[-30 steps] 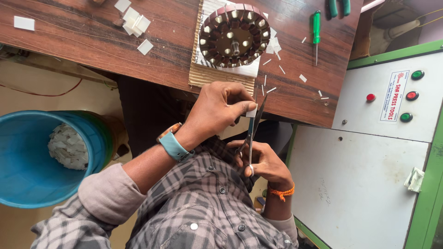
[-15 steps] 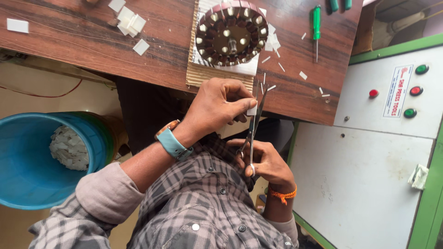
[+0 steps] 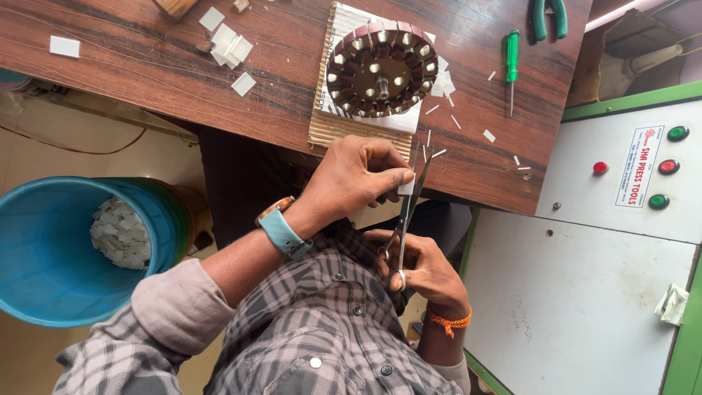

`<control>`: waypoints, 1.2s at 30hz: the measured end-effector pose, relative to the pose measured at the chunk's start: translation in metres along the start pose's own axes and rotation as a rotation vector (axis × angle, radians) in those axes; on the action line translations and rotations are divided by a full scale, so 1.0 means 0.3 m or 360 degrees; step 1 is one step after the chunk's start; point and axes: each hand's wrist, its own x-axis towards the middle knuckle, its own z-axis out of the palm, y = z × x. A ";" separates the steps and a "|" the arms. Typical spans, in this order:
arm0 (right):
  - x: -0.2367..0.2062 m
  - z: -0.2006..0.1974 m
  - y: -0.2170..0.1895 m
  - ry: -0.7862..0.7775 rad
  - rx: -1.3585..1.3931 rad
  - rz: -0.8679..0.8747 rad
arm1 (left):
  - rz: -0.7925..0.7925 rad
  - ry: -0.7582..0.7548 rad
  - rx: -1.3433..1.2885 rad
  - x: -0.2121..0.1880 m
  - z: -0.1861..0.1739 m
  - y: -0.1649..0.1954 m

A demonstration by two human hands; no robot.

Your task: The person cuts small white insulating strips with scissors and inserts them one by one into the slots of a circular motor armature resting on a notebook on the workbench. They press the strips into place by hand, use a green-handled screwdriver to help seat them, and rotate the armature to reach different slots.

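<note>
My left hand (image 3: 357, 175), with a blue-strapped watch on its wrist, pinches a small white paper piece (image 3: 406, 187) just below the table's edge. My right hand (image 3: 425, 272), with an orange thread at the wrist, grips the handles of steel scissors (image 3: 408, 208). The blades point up toward the table and meet the paper piece. Both hands hover above my lap, over my checked shirt.
On the wooden table (image 3: 146, 80), a round motor stator (image 3: 380, 69) rests on cardboard (image 3: 333, 130), with white paper scraps (image 3: 230, 45), a green screwdriver (image 3: 512, 58) and green-handled pliers (image 3: 548, 14). A blue bucket (image 3: 44, 292) holding white offcuts stands left. A white control cabinet (image 3: 585, 292) with coloured buttons stands right.
Both hands stay together with the scissors at the paper piece. The hands sit a little lower and to the right in view. The grips have not changed.
</note>
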 end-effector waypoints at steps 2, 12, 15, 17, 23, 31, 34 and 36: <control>0.001 0.001 0.007 0.0002 0.0007 -0.0024 | 0.0005 -0.0003 0.0031 0.004 -0.005 0.001; 0.008 0.007 0.038 0.0067 -0.0032 -0.0071 | -0.0089 0.0001 -0.0029 0.000 -0.036 -0.005; 0.011 0.006 0.058 0.0073 -0.0045 -0.0077 | -0.0122 0.0000 -0.0033 -0.003 -0.047 -0.009; 0.009 -0.002 0.074 0.0094 -0.0067 -0.0046 | -0.0117 0.0000 -0.0034 -0.006 -0.051 -0.011; -0.022 -0.032 0.087 0.0111 -0.0085 -0.0274 | -0.0150 0.0075 -0.0209 -0.023 -0.059 -0.021; 0.063 0.032 -0.021 0.0646 0.0317 -0.0897 | -0.0029 0.0093 -0.0235 -0.133 -0.007 -0.028; 0.102 0.075 -0.035 0.0657 0.0125 -0.0812 | -0.0060 0.0127 -0.0164 -0.166 0.010 -0.022; 0.124 0.092 -0.027 0.0733 0.0191 -0.0748 | -0.0031 0.0135 -0.0056 -0.179 0.012 -0.022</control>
